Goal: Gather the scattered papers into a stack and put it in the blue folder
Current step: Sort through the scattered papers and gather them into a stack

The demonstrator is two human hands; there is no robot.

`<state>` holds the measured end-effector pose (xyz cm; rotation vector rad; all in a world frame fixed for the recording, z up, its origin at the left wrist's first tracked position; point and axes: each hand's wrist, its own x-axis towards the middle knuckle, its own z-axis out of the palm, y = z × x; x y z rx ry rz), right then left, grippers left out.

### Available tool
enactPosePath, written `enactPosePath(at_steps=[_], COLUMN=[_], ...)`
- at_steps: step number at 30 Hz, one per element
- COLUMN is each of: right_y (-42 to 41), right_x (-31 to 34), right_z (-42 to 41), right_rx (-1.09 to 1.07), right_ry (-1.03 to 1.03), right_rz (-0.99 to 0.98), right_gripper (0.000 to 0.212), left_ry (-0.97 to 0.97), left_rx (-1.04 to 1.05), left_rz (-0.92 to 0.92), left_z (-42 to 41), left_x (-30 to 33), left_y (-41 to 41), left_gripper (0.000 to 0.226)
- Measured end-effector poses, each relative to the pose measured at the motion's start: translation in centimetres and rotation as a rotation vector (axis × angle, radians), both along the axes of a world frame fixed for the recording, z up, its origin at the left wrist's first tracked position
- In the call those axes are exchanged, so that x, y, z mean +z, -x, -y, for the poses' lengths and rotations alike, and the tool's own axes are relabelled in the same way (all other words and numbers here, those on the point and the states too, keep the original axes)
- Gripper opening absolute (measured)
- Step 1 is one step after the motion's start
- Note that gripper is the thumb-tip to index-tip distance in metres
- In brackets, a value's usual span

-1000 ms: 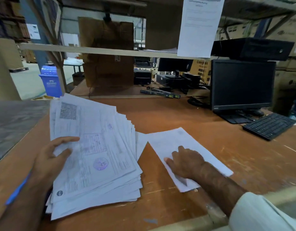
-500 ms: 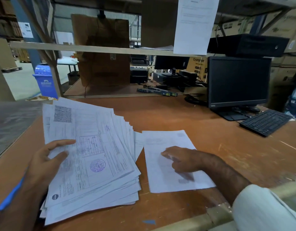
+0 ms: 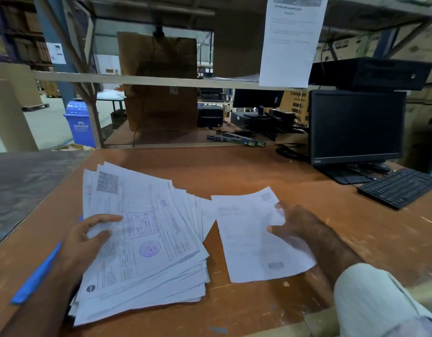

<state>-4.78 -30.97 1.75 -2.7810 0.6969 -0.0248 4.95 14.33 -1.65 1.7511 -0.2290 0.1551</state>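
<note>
Folder edge (image 3: pixel 37 273) (blue, just one strip showing) pokes out under the left arm. Left hand (image 3: pixel 88 237) rests flat with straight fingers on one fanned stack of papers (image 3: pixel 147 239) on the desk (image 3: pixel 258 166). Right hand (image 3: pixel 292 227) pinches one loose sheet (image 3: pixel 249 239) beside it. Further right: one monitor (image 3: pixel 356 125), one keyboard (image 3: pixel 399 188).

The blue folder (image 3: pixel 36 276) shows only as a strip beside the left forearm, the rest hidden. The loose sheet (image 3: pixel 249 239) is blurred, its print unreadable. The keyboard (image 3: pixel 399 188) is cut off at the right edge.
</note>
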Motion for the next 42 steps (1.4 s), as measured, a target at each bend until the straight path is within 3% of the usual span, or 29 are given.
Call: enactPosePath(at_steps=[3, 6, 10, 13, 15, 18, 21, 25, 27, 29, 30, 32, 34, 37, 40, 42], right_y=[-0.5, 0.0, 2.3, 2.0, 0.4, -3.1, -6.5, -10.8, -11.5, -11.6, -11.6, -11.4, -10.4, -8.0, -5.3, -3.8], right_x=[2.0, 5.7, 10.8, 12.3, 11.4, 7.2, 3.0, 0.3, 0.1, -0.3, -0.4, -0.6, -0.8, -1.9, -1.8, -1.3], right_z=[1.1, -0.1, -3.4, -4.8, -5.9, -7.7, -11.2, -16.1, -18.6, -19.9, -20.0, -19.2, -17.7, -14.6, -10.6, -6.5], right_rx=[0.08, 0.208, 0.32, 0.352, 0.371, 0.416, 0.434, 0.544, 0.618, 0.667, 0.662, 0.576, 0.467, 0.421, 0.385, 0.324], right_ry=[-0.285, -0.414, -0.934, -1.149, -1.06, -0.811, -0.704, -0.644, -0.579, -0.568, -0.553, -0.51, -0.393, -0.099, 0.037, 0.042], right_rz=[-0.025, 0.036, 0.468, 0.669, 0.637, 0.459, 0.293, 0.238, 0.243, 0.242, 0.256, 0.278, 0.174, -0.048, -0.161, -0.223], right_gripper=[0.056, 0.031, 0.036, 0.046, 0.051, 0.036, 0.042, 0.049, 0.056, 0.066, 0.07, 0.079, 0.093, 0.135, 0.11, 0.118], left_ry=[0.008, 0.002, -0.039, -0.082, -0.114, -0.084, 0.015, 0.104, 0.154, 0.191, 0.196, 0.181, 0.174, 0.195, 0.182, 0.188], left_rx=[0.005, 0.018, 0.037, 0.048, 0.064, 0.046, -0.001, -0.072, -0.065, -0.061, -0.055, -0.034, -0.02, -0.02, 0.003, 0.017], left_rz=[-0.002, -0.003, 0.023, 0.011, 0.024, 0.1, 0.084, 0.11, 0.058, -0.02, -0.045, -0.081, -0.092, -0.078, -0.031, 0.003], left_z=[0.0, -0.3, -0.4, -1.0, -1.1, -0.6, 0.0, 0.4, 0.1, -0.3, -0.6, -1.2, -1.4, -1.6, -1.9, -1.8], left_x=[-0.2, -0.4, -0.4, -0.6, -0.7, 0.3, 1.3, 1.3, 0.8, 0.1, -0.2, -0.6, -0.4, -0.1, 0.2, 0.5], left_y=[-0.3, -0.7, -1.3, -1.5, -1.3, -0.4, 0.6, 0.5, 0.1, -0.3, -0.5, -0.7, -0.6, -0.5, -0.6, -0.5], left_gripper=[0.031, 0.034, 0.044, 0.055, 0.058, 0.021, 0.048, 0.06, 0.052, 0.027, 0.028, 0.044, 0.047, 0.045, 0.042, 0.04])
